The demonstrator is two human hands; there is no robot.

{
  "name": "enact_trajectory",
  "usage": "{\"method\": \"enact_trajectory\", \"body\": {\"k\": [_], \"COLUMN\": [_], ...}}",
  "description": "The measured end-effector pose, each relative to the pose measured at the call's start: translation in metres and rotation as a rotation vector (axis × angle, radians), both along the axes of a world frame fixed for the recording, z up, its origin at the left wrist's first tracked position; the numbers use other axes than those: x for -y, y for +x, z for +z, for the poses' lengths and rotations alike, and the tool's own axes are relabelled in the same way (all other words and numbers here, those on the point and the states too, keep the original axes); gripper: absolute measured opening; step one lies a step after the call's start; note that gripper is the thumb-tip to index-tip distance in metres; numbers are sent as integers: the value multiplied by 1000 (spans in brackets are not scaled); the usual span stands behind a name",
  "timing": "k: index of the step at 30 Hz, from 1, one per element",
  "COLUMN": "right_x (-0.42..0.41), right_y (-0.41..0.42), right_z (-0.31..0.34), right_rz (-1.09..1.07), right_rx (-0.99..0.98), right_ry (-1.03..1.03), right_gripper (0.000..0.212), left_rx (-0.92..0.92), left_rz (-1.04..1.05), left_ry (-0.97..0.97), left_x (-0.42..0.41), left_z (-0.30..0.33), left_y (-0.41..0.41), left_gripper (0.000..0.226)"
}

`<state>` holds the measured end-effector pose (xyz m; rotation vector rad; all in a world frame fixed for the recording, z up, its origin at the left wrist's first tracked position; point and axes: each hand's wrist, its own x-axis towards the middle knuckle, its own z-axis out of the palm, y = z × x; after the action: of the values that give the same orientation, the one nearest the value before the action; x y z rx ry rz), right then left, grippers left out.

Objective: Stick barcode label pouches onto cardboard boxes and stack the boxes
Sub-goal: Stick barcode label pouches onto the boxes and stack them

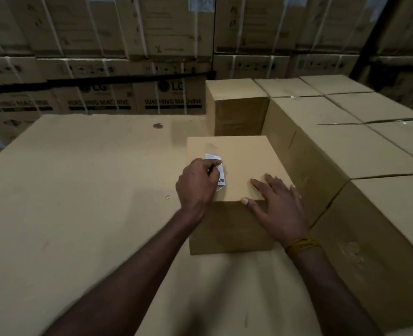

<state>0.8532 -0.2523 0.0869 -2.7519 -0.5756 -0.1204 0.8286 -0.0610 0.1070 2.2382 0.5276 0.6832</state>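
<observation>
Head view: I see the left hand (197, 183), fingers curled, pressing a barcode label pouch (218, 169) onto the top of a small cardboard box (244, 161). The right hand (277, 204) lies flat, fingers spread, on the box's near edge. Stacked boxes (346, 141) stand just beside it on a large cardboard surface (79, 190).

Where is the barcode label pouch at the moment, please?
In the head view, the barcode label pouch lies on the left part of the small cardboard box's top, under the left hand's fingers.
</observation>
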Motion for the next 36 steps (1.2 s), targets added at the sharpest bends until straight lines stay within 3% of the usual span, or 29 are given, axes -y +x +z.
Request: {"method": "enact_trajectory", "body": {"k": [5, 19, 24, 30, 32, 36], "right_x": [-6, -10, -12, -15, -16, -9], "right_y": [69, 286, 333, 356, 348, 276], "right_z": [-1, -7, -7, -1, 2, 2], "right_rz": [-35, -17, 3, 35, 13, -34], "right_rx": [24, 30, 23, -16, -48, -150], "right_ry": [-65, -35, -14, -23, 142, 809], "right_gripper": [62, 62, 63, 65, 57, 37], "left_rx": [36, 111, 110, 140, 196, 263], "left_rz": [-64, -95, -86, -156, -150, -137], "left_ry": [-177, -209, -237, -422, -496, -687], "left_x": [14, 11, 7, 7, 19, 61], "left_z": [-8, -16, -12, -5, -3, -21], "left_y": [58, 263, 305, 304, 285, 215], "left_gripper": [27, 23, 23, 22, 21, 20]}}
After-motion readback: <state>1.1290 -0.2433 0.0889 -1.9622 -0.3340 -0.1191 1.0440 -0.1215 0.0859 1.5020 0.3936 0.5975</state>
